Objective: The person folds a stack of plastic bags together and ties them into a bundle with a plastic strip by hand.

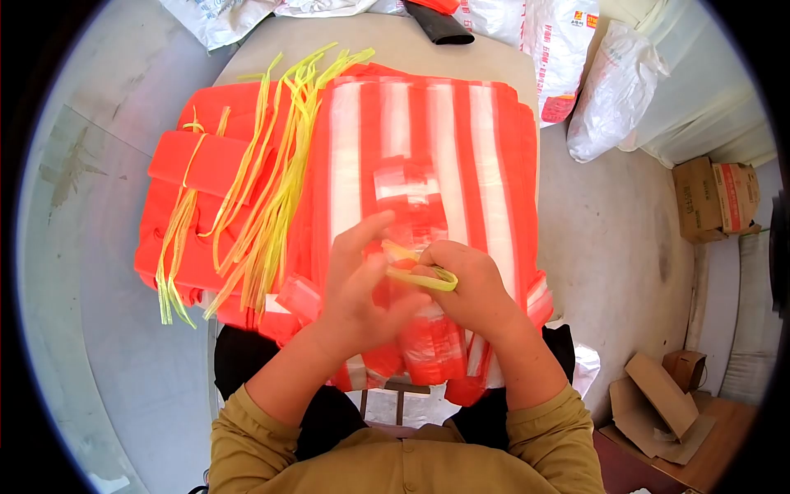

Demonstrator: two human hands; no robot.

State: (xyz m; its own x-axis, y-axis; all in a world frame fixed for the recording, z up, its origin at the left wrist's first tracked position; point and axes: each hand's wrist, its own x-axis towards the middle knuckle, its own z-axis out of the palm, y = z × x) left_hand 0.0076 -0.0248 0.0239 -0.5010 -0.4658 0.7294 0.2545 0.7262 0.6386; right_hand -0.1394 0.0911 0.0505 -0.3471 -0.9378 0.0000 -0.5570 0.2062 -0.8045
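My right hand [471, 288] is closed on a yellow plastic tie strip [436, 280], which is bent into a loop between my two hands. Beside it my left hand [358, 288] has its fingers apart, slightly smeared by motion, close to the strip. Under both hands lies a narrow folded bundle of red-and-white plastic [409, 189]; its middle is partly hidden by them. That bundle rests on a wide stack of red-and-white striped plastic sheets or bags [481, 148]. Left of the stack, a bunch of loose yellow strips [288, 173] drapes over red plastic.
A folded red bundle [197, 165] tied with yellow strip lies on more red plastic at the left. The beige table [329, 37] shows behind the stack. White sacks [613, 90] stand at the back right, and cardboard boxes [714, 200] are along the right side.
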